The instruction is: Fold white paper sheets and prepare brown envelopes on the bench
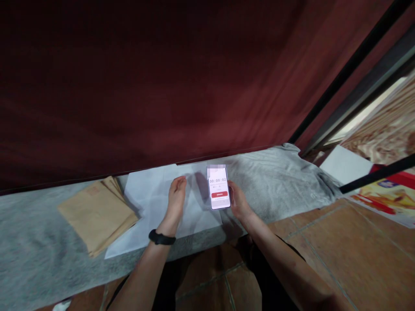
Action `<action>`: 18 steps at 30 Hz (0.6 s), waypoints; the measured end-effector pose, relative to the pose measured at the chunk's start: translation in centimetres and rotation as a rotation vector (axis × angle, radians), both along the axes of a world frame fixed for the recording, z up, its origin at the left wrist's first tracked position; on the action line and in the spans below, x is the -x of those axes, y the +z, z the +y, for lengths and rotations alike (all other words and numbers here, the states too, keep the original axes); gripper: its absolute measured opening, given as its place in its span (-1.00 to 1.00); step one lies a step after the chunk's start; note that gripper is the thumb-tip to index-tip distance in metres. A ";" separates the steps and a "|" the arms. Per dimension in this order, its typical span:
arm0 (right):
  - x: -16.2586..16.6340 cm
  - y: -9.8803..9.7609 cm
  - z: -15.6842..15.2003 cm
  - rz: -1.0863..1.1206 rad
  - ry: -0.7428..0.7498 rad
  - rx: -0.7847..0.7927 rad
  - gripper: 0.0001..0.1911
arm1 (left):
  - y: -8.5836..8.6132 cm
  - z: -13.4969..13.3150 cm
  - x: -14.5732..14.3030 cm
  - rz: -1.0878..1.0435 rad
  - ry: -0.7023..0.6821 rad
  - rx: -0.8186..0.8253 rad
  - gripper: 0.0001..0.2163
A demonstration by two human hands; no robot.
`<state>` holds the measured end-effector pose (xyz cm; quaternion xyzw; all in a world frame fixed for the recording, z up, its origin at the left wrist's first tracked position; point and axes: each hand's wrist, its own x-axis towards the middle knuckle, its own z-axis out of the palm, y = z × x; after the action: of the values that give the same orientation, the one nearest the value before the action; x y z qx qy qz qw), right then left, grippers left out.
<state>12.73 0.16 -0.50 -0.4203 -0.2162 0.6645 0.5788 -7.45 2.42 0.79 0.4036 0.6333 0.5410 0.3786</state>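
Note:
My right hand [239,199] grips a phone [219,190] by its right edge. The lit screen faces me and shows a timer at 00:00:02 above a red button. To the left of the phone, my left hand [177,194] hovers over white paper [142,211], fingers stretched out and holding nothing. A black band [161,237] circles the left wrist. Further left, a stack of brown paper envelopes [97,216] lies partly over the paper's left side. Both paper and envelopes rest on a grey cloth [269,185].
A dark red fabric wall [145,86] rises right behind the cloth. At the right, a black bar [350,73] slants down, and a colourful printed box [389,192] lies beside a white sheet [342,166]. Brown floor tiles [324,242] show in front.

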 end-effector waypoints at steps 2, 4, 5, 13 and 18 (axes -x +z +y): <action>-0.1 0.1 0.0 -0.006 -0.015 -0.009 -0.71 | -0.1 0.5 1.8 0.231 0.045 0.043 -0.72; -0.2 0.1 0.1 -0.012 -0.033 -0.006 -0.72 | -0.2 0.8 3.5 0.461 0.062 0.115 -0.68; -0.3 0.1 0.1 -0.013 -0.037 0.001 -0.73 | -0.3 0.8 4.2 0.555 0.054 0.149 -0.65; -0.9 0.4 -0.2 -0.001 -0.030 0.039 -0.70 | -1.1 -1.2 5.7 1.043 -0.150 0.416 -0.31; -1.6 0.2 -0.2 -0.009 -0.035 0.051 -0.69 | -0.8 -2.2 5.6 1.203 -0.184 0.429 -0.31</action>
<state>14.30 -0.01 -0.35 -0.4417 -0.1941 0.6576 0.5786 -13.07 0.25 0.04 0.6045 0.7917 0.0470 0.0745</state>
